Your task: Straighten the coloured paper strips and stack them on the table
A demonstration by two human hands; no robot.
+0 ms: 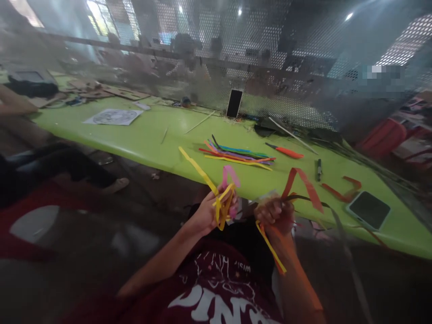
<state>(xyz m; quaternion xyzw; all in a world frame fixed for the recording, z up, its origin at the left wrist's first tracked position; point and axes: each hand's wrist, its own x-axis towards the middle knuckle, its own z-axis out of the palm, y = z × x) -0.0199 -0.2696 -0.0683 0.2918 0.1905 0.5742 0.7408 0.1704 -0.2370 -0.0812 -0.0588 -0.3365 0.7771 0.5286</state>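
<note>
My left hand (208,213) is closed around yellow and pink paper strips (224,198); one long yellow strip sticks up and to the left. My right hand (275,212) is closed on orange, yellow and dark strips (303,185), with an orange strip arching to the right and a yellow-orange one hanging below the wrist. Both hands are held close together above my lap, just in front of the edge of the green table (148,135).
A pile of coloured paper strips (238,155) lies on the table beyond my hands, with an orange cutter (286,151), a black marker (319,169), loose orange strips (341,191) and a phone (368,209) at right. Another phone (234,103) leans on the mesh wall. A person's legs (67,166) at left.
</note>
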